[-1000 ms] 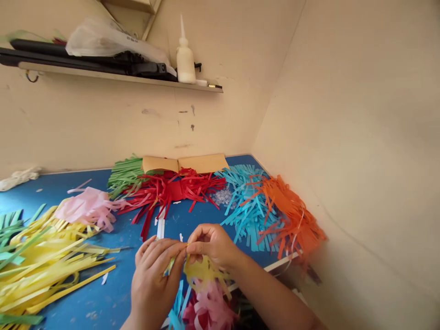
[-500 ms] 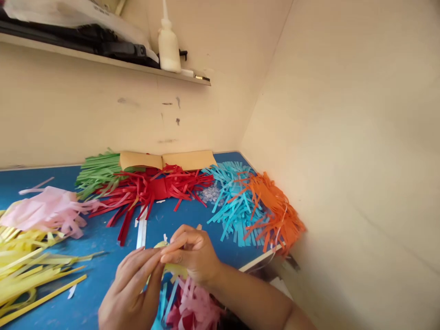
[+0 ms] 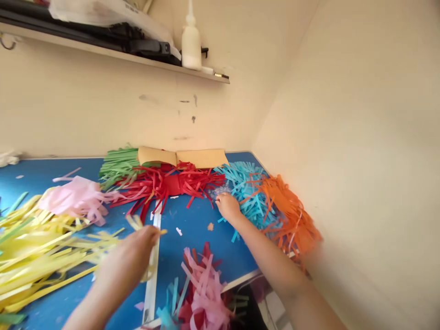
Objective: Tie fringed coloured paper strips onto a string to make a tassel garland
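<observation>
My left hand (image 3: 135,250), blurred by motion, is closed on a yellow paper tassel (image 3: 148,270) whose strips show above and below the fingers. My right hand (image 3: 227,207) reaches to the small heap of clear beads (image 3: 220,189), its fingers drawn together at the near edge. Whatever those fingertips may hold is hidden. Close by on the right lies light-blue fringed paper (image 3: 252,195). Red fringed paper (image 3: 173,184) is behind and to the left of the beads. A pink tassel (image 3: 209,293), with red and blue ones beside it, hangs at the table's front edge.
Yellow strips (image 3: 41,247) and pink fringed paper (image 3: 74,197) cover the left of the blue table (image 3: 192,233). Green fringe (image 3: 118,165) and tan card (image 3: 201,159) lie at the back, orange fringe (image 3: 288,206) at the right edge. Overhead, a shelf (image 3: 113,57) carries a white bottle (image 3: 191,46).
My hands have parted. The left has moved up slightly with the yellow tassel, and the right has gone forward and right to the beads. The view has turned a little left.
</observation>
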### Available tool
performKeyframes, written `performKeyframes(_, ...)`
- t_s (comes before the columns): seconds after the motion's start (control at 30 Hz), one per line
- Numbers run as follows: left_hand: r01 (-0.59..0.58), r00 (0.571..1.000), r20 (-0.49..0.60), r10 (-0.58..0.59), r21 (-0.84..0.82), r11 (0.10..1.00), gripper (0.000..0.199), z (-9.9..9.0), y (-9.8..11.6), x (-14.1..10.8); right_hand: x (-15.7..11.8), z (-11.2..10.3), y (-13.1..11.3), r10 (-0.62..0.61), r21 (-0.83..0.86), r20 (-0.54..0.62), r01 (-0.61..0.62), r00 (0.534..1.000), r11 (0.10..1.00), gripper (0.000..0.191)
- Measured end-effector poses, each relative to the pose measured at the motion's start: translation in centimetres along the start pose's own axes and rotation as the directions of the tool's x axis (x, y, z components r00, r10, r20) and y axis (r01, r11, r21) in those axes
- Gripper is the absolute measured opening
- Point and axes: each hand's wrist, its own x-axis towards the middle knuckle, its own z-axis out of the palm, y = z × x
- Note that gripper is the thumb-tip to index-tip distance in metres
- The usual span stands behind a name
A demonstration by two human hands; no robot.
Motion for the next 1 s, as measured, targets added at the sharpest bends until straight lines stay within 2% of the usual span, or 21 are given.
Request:
performKeyframes(0.1, -0.136, 0.978, 0.154, 0.138, -0.024, 0.99, 0.027, 4.1, 3.3, 1.8, -0.1, -0.6, -0.3, 0.002, -0.001, 0.005, -0.002, 1.0, 1.0, 0.011)
performKeyframes(0.17, -0.164, 0.967, 0.191, 0.167, -0.031, 0.986, 0.03, 5.5, 3.9, 1.2, -0.5, -1.7, -0.1, 0.0, 0.03, -0.019, 0.001, 1.0, 1.0, 0.012)
performKeyframes(0.23, -0.171, 0.962, 0.211, 0.17, -0.016, 0.985, 0.036, 5.1, 2.9, -0.8, -1.6, -3.0, 0.3, -0.004, 0.096, -0.045, 0.009, 0.999, 0.995, 0.013)
performKeyframes(0.3, -0.2, 0.959, 0.201, 0.198, -0.008, 0.98, 0.038, 3.2, 1.3, -3.1, -3.4, -3.9, 0.4, -0.01, 0.186, -0.049, 0.019, 0.999, 0.982, 0.016)
performKeyframes(0.33, -0.228, 0.958, 0.172, 0.228, -0.018, 0.973, 0.039, 1.8, 0.6, -4.0, -4.4, -4.1, 0.1, -0.011, 0.292, -0.034, 0.021, 0.999, 0.956, 0.016)
performKeyframes(0.37, -0.246, 0.958, 0.14, 0.249, -0.039, 0.969, 0.036, 0.2, 0.2, -4.5, -5.5, -4.2, -0.3, -0.016, 0.444, -0.009, 0.018, 1.0, 0.896, 0.016)
performKeyframes(0.4, -0.261, 0.959, 0.097, 0.267, -0.067, 0.963, 0.03, -1.3, 0.3, -4.5, -6.6, -4.2, -1.0, -0.028, 0.618, 0.019, 0.01, 0.999, 0.786, 0.016)
performKeyframes(0.47, -0.163, 0.984, 0.056, 0.172, -0.131, 0.978, 0.023, -3.6, 1.6, -3.4, -8.7, -3.9, -3.0, -0.071, 0.892, 0.064, -0.025, 0.995, 0.451, 0.016)
performKeyframes(0.5, -0.113, 0.993, -0.003, 0.114, -0.195, 0.974, 0.028, -4.2, 2.8, -2.6, -9.7, -3.8, -4.1, -0.094, 0.952, 0.07, -0.039, 0.993, 0.304, 0.016)
performKeyframes(0.53, -0.064, 0.996, -0.07, 0.046, -0.273, 0.96, 0.033, -4.5, 4.3, -1.8, -10.6, -3.7, -5.2, -0.112, 0.974, 0.063, -0.037, 0.992, 0.221, 0.015)
performKeyframes(0.57, 0.002, 0.994, -0.1, -0.039, -0.345, 0.939, 0.036, -4.3, 5.7, -1.1, -11.4, -3.6, -6.3, -0.125, 0.982, 0.045, -0.02, 0.991, 0.188, 0.013)
performKeyframes(0.67, 0.114, 0.97, -0.128, -0.207, -0.513, 0.851, 0.035, -2.8, 9.3, -0.2, -13.3, -3.6, -8.2, -0.145, 0.972, -0.06, 0.091, 0.988, 0.218, 0.007)
performKeyframes(0.73, 0.133, 0.96, -0.133, -0.248, -0.563, 0.816, 0.032, -1.7, 10.3, -0.3, -14.0, -3.6, -8.6, -0.134, 0.972, -0.088, 0.114, 0.987, 0.204, 0.005)
performKeyframes(0.87, 0.115, 0.954, -0.161, -0.254, -0.585, 0.803, 0.026, -0.9, 10.6, -0.5, -14.5, -3.1, -8.5, -0.052, 0.998, -0.003, 0.007, 0.999, 0.065, 0.011)
performKeyframes(0.93, 0.095, 0.953, -0.181, -0.242, -0.581, 0.808, 0.023, -1.0, 10.5, -0.3, -14.5, -2.9, -8.5, -0.025, 0.999, 0.013, -0.012, 1.0, 0.044, 0.014)
performKeyframes(1.0, 0.067, 0.951, -0.214, -0.224, -0.563, 0.824, 0.022, -1.1, 10.5, 0.0, -14.4, -2.7, -8.5, -0.017, 0.998, 0.012, -0.011, 1.0, 0.066, 0.015)
